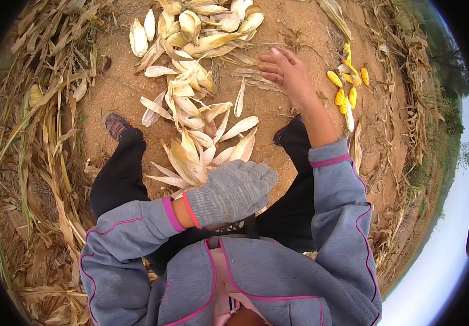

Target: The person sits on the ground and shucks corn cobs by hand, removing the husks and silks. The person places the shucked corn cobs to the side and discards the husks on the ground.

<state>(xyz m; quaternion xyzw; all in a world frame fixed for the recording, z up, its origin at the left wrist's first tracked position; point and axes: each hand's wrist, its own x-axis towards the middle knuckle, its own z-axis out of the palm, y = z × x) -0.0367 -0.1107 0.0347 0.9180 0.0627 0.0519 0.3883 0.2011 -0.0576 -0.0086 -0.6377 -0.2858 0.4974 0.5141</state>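
Observation:
My left hand [232, 193] wears a grey knitted glove and lies palm down near my lap, just below loose pale corn husks [191, 159]; its fingers are bent, and whether anything is under them is hidden. My bare right hand [285, 75] is raised over the soil with its fingers apart and nothing in it. Several husked yellow corn cobs [352, 97] lie in a loose group to its right, one with a white husk strip beside it. Several ears of corn still in their husks [189, 26] are heaped at the top, left of my right hand.
Reddish-brown soil [116, 93] lies between my feet. Dry corn stalks and leaves [51, 122] are piled along the left, and more dry stalks [409, 81] run along the right. My shoe [116, 124] stands beside the husks. Behind my gloved hand, part of a dark slatted seat or crate shows.

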